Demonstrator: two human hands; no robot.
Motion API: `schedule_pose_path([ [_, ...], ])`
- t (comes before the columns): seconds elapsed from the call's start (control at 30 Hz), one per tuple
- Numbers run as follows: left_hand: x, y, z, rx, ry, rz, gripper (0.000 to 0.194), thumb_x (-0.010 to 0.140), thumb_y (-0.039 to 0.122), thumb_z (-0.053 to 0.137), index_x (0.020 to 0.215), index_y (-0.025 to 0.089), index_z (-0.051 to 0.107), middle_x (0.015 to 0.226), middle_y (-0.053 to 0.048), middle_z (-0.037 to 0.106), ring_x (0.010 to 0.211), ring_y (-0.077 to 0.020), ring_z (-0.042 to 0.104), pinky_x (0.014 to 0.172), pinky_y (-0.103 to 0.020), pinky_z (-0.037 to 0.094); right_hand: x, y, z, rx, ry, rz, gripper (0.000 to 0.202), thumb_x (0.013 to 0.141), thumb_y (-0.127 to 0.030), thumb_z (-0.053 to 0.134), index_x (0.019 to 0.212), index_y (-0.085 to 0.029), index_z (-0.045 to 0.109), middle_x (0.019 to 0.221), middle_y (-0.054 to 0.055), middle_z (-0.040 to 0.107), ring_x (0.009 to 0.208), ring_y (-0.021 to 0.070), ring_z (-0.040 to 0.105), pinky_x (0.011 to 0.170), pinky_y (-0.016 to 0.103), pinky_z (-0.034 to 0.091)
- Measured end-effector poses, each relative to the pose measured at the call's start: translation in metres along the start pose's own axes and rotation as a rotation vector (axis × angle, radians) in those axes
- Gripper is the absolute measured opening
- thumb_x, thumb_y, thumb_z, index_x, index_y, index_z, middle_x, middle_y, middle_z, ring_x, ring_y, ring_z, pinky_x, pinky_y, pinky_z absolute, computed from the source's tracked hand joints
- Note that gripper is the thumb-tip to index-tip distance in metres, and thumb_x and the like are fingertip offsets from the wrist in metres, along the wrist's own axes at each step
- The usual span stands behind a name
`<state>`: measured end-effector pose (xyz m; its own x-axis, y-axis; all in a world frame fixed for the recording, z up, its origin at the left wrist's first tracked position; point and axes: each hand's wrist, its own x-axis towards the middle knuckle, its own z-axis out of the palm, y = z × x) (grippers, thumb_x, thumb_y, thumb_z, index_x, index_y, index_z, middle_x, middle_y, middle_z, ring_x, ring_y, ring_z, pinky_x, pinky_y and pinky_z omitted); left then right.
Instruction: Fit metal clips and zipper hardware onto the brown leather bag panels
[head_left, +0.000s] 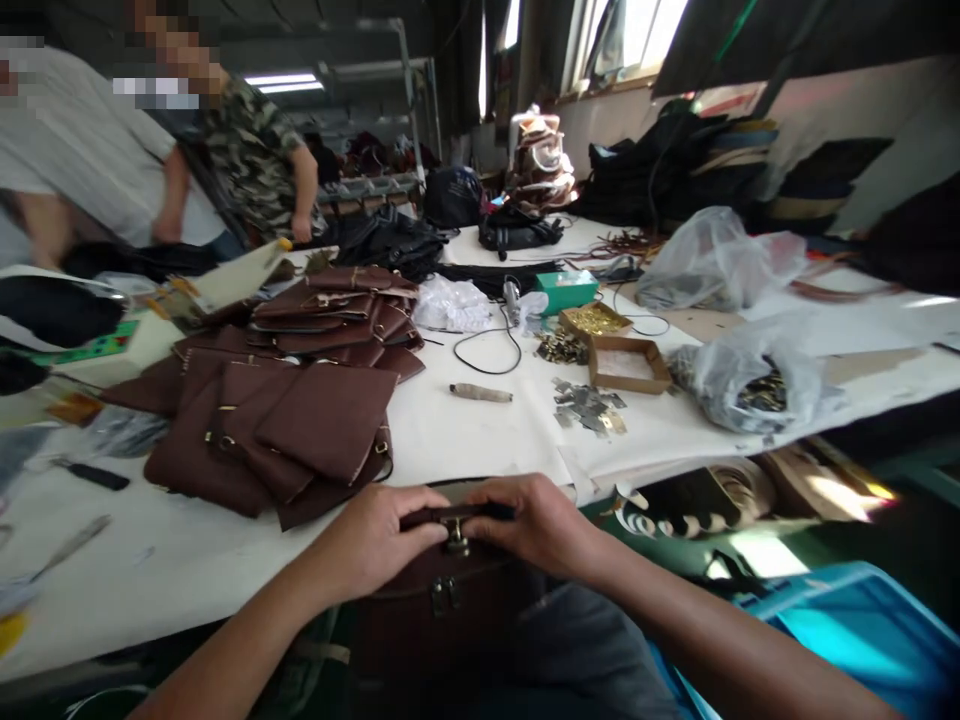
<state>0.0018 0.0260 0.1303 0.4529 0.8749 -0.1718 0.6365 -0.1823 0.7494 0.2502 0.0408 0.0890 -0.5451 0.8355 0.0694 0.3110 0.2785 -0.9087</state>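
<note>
A dark brown leather bag (420,620) is held upright against the table's front edge, its lower part in shadow. My left hand (375,535) pinches the left side of its top edge, thumb in front and fingers behind. On the right side of the same edge, my right hand (532,525) is closed in a similar grip. Between the two hands sits a brass-coloured metal clasp (456,538). Below it, two small metal fittings (444,597) are fixed to the bag's front.
Brown leather pieces (300,420) lie piled at the left. A wrapped rod (480,393), metal plates (589,407), an open cardboard box (628,364) and plastic bags of hardware (757,380) are on the white table (480,445). A blue crate (847,590) stands lower right. Two people (255,150) stand beyond.
</note>
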Motion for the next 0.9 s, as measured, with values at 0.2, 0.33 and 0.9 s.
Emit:
schedule_pose_path([
  [0.2, 0.029, -0.036, 0.004, -0.002, -0.062, -0.024, 0.028, 0.092, 0.040, 0.068, 0.109, 0.024, 0.083, 0.100, -0.001, 0.085, 0.088, -0.0221, 0.076, 0.083, -0.028, 0.055, 0.016, 0.031, -0.003, -0.047, -0.064, 0.065, 0.021, 0.092, -0.021, 0.078, 0.112, -0.023, 0.082, 0.098, 0.000, 0.082, 0.088, 0.0186, 0.075, 0.081, 0.028, 0.055],
  [0.33, 0.019, -0.039, 0.007, -0.045, 0.035, -0.107, 0.031, 0.094, 0.045, 0.068, 0.112, 0.025, 0.083, 0.107, -0.001, 0.085, 0.096, -0.0236, 0.077, 0.088, -0.029, 0.057, 0.013, 0.034, 0.007, -0.259, 0.253, -0.100, 0.028, 0.088, -0.022, 0.083, 0.116, -0.024, 0.079, 0.115, 0.010, 0.078, 0.108, 0.0273, 0.071, 0.099, 0.044, 0.055],
  [0.9, -0.102, 0.020, 0.023, 0.639, 0.487, 0.280, 0.089, 0.092, 0.045, 0.070, 0.170, 0.025, 0.031, 0.144, -0.013, 0.072, 0.128, -0.0372, 0.071, 0.114, -0.053, 0.054, -0.002, -0.032, 0.098, 0.636, 0.169, -0.073, 0.067, 0.087, -0.046, 0.084, 0.146, -0.024, 0.060, 0.127, 0.008, 0.075, 0.120, 0.0265, 0.071, 0.105, 0.039, 0.057],
])
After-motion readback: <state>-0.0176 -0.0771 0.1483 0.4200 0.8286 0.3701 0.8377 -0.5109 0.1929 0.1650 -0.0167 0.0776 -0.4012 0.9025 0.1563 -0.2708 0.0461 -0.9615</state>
